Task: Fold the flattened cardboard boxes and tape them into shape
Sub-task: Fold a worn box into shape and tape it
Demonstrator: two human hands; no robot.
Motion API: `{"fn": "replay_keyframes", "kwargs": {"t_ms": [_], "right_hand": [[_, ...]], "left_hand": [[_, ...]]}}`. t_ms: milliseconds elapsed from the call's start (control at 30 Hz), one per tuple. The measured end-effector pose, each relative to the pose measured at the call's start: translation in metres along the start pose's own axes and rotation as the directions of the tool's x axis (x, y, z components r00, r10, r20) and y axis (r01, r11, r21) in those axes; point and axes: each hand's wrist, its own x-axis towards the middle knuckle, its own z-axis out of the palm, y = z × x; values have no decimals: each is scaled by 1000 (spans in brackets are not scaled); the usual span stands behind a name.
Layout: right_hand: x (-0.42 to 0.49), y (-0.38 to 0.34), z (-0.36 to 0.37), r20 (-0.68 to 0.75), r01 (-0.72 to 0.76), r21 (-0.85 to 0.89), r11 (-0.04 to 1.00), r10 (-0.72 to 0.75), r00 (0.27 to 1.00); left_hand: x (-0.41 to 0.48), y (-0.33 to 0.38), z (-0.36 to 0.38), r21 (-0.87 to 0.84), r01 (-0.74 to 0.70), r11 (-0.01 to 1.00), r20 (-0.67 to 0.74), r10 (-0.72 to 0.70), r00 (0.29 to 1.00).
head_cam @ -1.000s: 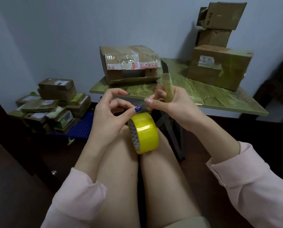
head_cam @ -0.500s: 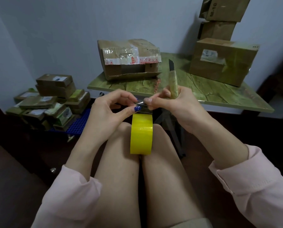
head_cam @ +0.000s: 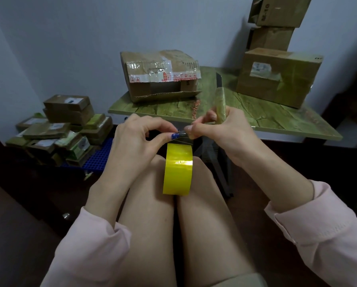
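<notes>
A yellow tape roll point(head_cam: 178, 168) hangs edge-on above my knees by its peeled clear end. My left hand point(head_cam: 140, 141) pinches that tape end between thumb and forefinger. My right hand point(head_cam: 219, 131) pinches the same end from the other side and also holds a utility knife point(head_cam: 220, 100), blade pointing up. An assembled cardboard box point(head_cam: 161, 74) with red-printed tape lies tilted on the green table point(head_cam: 266, 112) ahead, one flap open toward me.
A large taped box point(head_cam: 277, 75) stands at the table's right, with two more boxes point(head_cam: 275, 23) stacked behind it. Flattened boxes and small parcels point(head_cam: 63, 125) are piled on a blue crate on the floor at the left. Table legs stand just beyond my knees.
The tape roll has turned from angled to edge-on and hangs lower. Both hands have closed in on the tape end; the view has tilted slightly downward.
</notes>
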Motion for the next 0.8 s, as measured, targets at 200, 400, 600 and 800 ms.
{"fn": "replay_keyframes", "kwargs": {"t_ms": [200,400,600,800], "right_hand": [[3,1,-1,28,-24,-14,1000,25,999],[8,-2,-17,-174,-10,-579,816,-111,978],[10,-12,-18,123,111,-251,962,-82,989],[17,-3,-1,220,152,-242,958,-98,971]], "left_hand": [[0,-3,4,234,-71,970,-41,82,996],[4,-6,6,260,-88,962,-40,102,994],[9,-8,8,224,-73,972,-29,81,996],[9,-9,7,150,-36,988,-17,39,999]]}}
